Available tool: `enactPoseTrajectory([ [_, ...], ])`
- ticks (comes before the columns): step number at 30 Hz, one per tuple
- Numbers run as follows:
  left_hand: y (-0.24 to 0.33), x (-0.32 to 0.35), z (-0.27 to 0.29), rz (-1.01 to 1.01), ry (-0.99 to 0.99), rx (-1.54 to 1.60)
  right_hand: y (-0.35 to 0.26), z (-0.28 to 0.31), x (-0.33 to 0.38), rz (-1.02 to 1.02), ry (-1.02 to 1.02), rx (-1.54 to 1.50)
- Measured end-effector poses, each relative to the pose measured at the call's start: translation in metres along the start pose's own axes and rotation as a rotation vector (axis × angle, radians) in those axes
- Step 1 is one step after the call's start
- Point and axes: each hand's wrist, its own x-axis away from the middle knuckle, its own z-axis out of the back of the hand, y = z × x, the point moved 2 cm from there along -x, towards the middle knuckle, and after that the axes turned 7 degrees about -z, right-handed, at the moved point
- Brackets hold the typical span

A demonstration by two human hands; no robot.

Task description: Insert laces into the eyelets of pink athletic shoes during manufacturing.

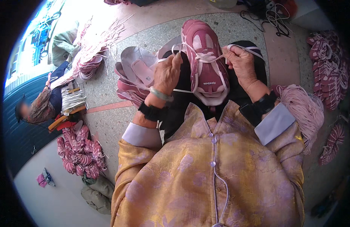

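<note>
A dark pink sneaker [210, 75] with pale mesh panels rests on my lap, its toe pointing away from me. A whitish shoelace [206, 57] is crossed in a loose knot over the shoe's middle. My left hand [168, 73], closed, pinches one lace end to the left of the shoe; that end loops up above the fingers. On the right, my right hand [241, 66] grips the other end close to the shoe, with its fingers pressed together. Beside my left hand lie several pale insole-shaped pieces [139, 66] and pink shoe parts.
Bundled pink laces [300, 109] hang beside my right arm. Strings of pink shoe parts lie at the far right [330, 72] and lower left [81, 151]. Another person [40, 108] sits at the left near white lace bundles [73, 99]. Tangled cords [277, 17] lie at the top right.
</note>
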Motion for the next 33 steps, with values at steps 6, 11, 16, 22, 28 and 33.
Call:
enactPoseTrajectory([
  [6,0.006,0.018,-0.015,0.449,0.007,0.861,0.001,-0.010,0.004,0.030,0.032,-0.070],
  [11,0.006,0.017,-0.020,0.465,-0.040,0.881,0.008,-0.006,0.007,0.187,0.001,0.092],
  [16,0.006,0.015,-0.020,0.461,-0.097,0.839,0.008,-0.006,0.006,0.217,0.007,0.171],
  [22,0.002,0.009,-0.024,0.446,-0.041,0.834,0.007,-0.010,0.004,0.188,0.061,0.156],
  [28,-0.001,0.015,-0.036,0.336,0.011,0.753,0.004,-0.007,0.008,0.239,0.011,0.258],
  [33,-0.009,0.015,-0.040,0.191,0.096,0.670,0.001,-0.020,-0.002,0.521,-0.012,0.597],
])
